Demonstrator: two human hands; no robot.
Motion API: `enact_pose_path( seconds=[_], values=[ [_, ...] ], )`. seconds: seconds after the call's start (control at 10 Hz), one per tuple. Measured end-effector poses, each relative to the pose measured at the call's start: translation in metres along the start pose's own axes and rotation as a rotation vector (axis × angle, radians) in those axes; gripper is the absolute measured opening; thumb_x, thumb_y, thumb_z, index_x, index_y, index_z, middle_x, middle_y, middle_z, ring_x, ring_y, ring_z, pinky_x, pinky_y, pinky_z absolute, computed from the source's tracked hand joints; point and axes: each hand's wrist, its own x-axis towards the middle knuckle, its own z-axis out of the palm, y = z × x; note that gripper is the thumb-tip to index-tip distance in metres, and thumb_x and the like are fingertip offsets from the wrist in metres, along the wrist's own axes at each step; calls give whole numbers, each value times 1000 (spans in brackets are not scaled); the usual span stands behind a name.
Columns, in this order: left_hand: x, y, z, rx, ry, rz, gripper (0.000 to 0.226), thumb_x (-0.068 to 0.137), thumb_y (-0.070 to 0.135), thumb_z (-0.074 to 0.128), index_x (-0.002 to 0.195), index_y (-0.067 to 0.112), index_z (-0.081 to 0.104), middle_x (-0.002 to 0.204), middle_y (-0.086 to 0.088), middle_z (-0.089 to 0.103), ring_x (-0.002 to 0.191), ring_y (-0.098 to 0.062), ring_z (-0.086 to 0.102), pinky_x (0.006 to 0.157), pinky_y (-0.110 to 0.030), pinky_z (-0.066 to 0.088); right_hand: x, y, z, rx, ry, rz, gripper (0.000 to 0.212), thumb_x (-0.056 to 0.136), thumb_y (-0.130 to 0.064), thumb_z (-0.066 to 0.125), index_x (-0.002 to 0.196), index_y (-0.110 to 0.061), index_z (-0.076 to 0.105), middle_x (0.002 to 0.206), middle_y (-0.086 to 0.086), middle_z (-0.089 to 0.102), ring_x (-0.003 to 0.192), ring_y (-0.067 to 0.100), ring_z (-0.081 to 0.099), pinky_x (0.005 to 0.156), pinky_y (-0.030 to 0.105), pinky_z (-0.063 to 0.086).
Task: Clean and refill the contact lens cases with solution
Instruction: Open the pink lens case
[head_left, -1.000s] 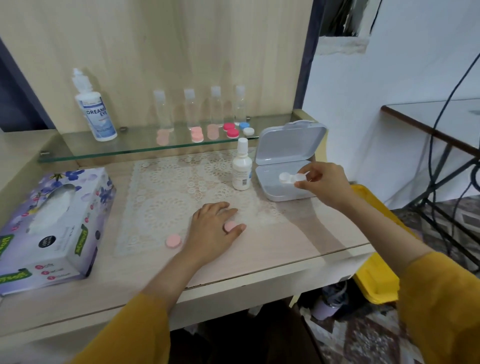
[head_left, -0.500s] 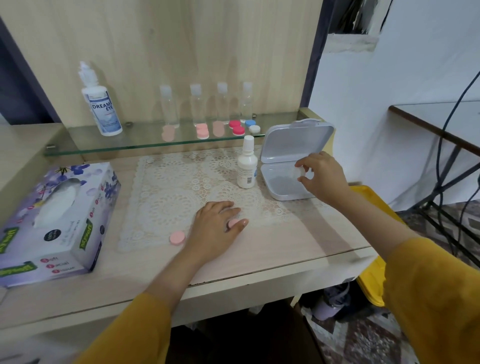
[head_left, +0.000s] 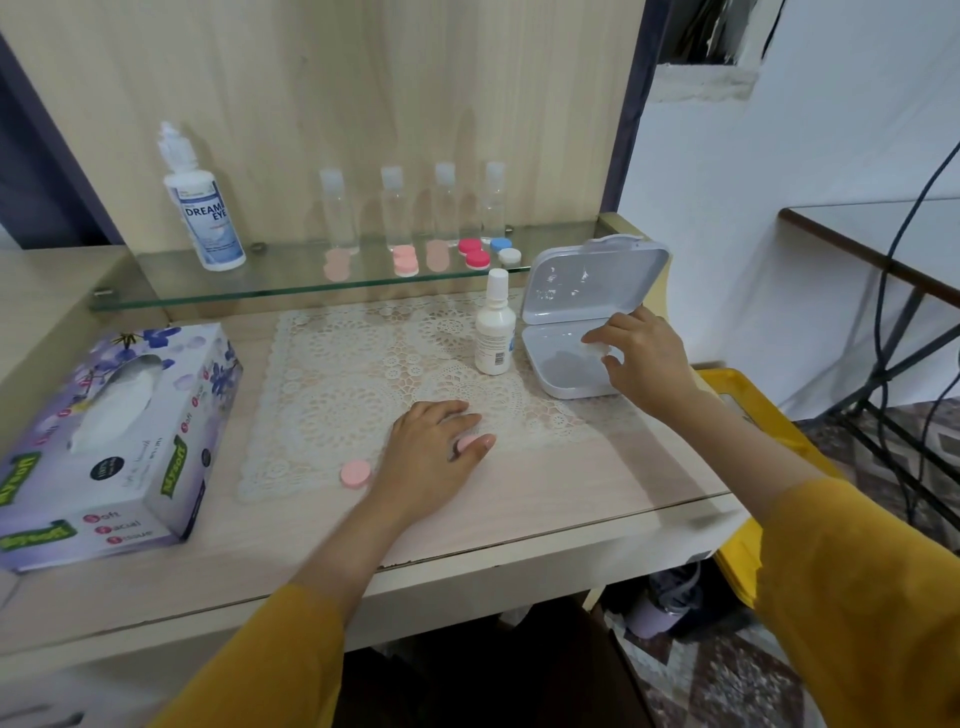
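My left hand (head_left: 434, 457) lies flat on the lace mat (head_left: 337, 395), its fingertips resting against a pink lens case cap (head_left: 469, 443). A second pink cap (head_left: 356, 474) sits just left of that hand. My right hand (head_left: 641, 358) reaches into the open white storage box (head_left: 563, 382) and pinches a white lens case (head_left: 596, 349), mostly hidden by the fingers. A small white solution bottle (head_left: 495, 327) stands upright left of the box. On the glass shelf (head_left: 260, 291) are a large Dream Eye solution bottle (head_left: 205, 208) and several coloured lens cases (head_left: 475, 253).
Several small clear bottles (head_left: 395, 208) line the back of the shelf. A floral tissue box (head_left: 109, 441) lies at the desk's left. A yellow bin (head_left: 748, 415) stands on the floor to the right, with a cabled side table (head_left: 883, 244) beyond.
My right hand has carried the white lens case from above the box's front edge down into the box tray. My left hand has stayed on the pink cap.
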Motion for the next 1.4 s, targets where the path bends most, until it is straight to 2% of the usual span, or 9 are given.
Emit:
enact_pose_path(
  seconds=[0.2, 0.7, 0.9, 1.0, 1.1, 1.2, 1.3, 1.4],
  values=[
    [1, 0, 1, -13, 23, 0, 41, 90, 45, 51, 123, 22, 58, 134, 8, 49, 125, -12, 35, 104, -25, 19, -1, 2, 2, 6, 17, -10, 42, 46, 16, 74, 79, -10, 73, 71, 6, 67, 65, 37, 58, 56, 33, 46],
    [1, -1, 1, -11, 26, 5, 40, 90, 43, 51, 124, 23, 57, 135, 9, 48, 125, -11, 34, 104, -25, 19, -3, -1, 0, 5, 38, 4, 41, 49, 16, 74, 81, -11, 73, 72, 6, 68, 65, 35, 59, 56, 29, 45],
    [0, -1, 1, -15, 35, 7, 43, 89, 47, 49, 123, 22, 58, 134, 8, 49, 125, -11, 34, 102, -23, 18, -3, -7, -3, 15, 51, 27, 34, 53, 5, 82, 82, -8, 72, 74, 8, 69, 67, 35, 60, 59, 32, 48],
    [0, 0, 1, -5, 33, 0, 40, 90, 43, 51, 124, 22, 58, 135, 8, 49, 125, -11, 34, 103, -24, 19, -4, -12, -4, 19, 65, 20, 32, 54, 2, 84, 81, -7, 71, 73, 9, 68, 67, 35, 60, 58, 31, 47],
    [0, 2, 1, 9, 20, -10, 40, 90, 42, 50, 124, 22, 57, 135, 9, 49, 125, -11, 35, 104, -25, 20, -3, -19, -5, 39, 84, 10, 33, 54, 8, 79, 82, -5, 70, 74, 8, 68, 66, 35, 58, 55, 30, 45],
    [2, 2, -6, -51, -37, -38, 40, 91, 42, 48, 124, 21, 58, 134, 8, 50, 123, -11, 37, 104, -23, 22, -2, -31, -8, 80, 100, 1, 33, 56, 11, 74, 83, -6, 70, 75, 7, 68, 67, 34, 56, 52, 31, 44],
    [1, 0, -24, -181, -53, -100, 40, 92, 41, 47, 121, 17, 60, 130, 1, 55, 122, -15, 44, 107, -31, 29, -3, -48, -11, 175, 100, 35, 26, 63, 3, 75, 86, -6, 69, 75, 6, 68, 69, 32, 55, 56, 30, 42],
    [-7, -9, -49, -199, 45, -146, 35, 93, 35, 48, 118, 14, 62, 126, -3, 58, 120, -19, 47, 106, -36, 33, -4, -74, -13, 359, 0, 167, 24, 73, -10, 73, 96, -10, 69, 83, 1, 68, 77, 23, 55, 66, 27, 34]
  ],
)
